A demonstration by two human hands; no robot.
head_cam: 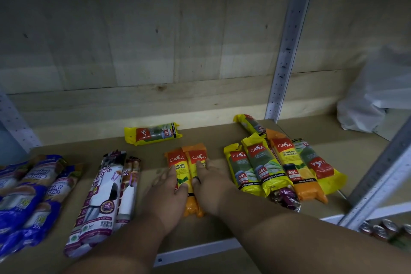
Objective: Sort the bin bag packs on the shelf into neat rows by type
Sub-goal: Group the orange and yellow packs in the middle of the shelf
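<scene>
Both hands lie flat on a pair of orange packs (191, 176) set side by side near the middle of the shelf (222, 138), their lengths running from the front edge toward the back. The left hand (169, 193) presses on the left pack and the right hand (211, 187) on the right one; the fingers of both are spread and laid over the packs, not curled around them. A dark ring shows on one finger of the right hand. Behind the pair, close to the back edge, a single yellow pack (153, 133) lies crosswise. Toward the right end sits a loose cluster: two yellow 25L packs (253, 171), an orange 60L pack (295, 169), another yellow pack turned the other way round (318, 164), and a dark purple pack (287, 198) partly under them, with one more yellow pack (251, 124) behind, by the metal upright (287, 55). Left of the hands lie two white-and-purple drawstring packs (104, 200), and at the left end a heap of blue packs (33, 196). A white plastic bag (375, 95) rests in the next bay to the right.
</scene>
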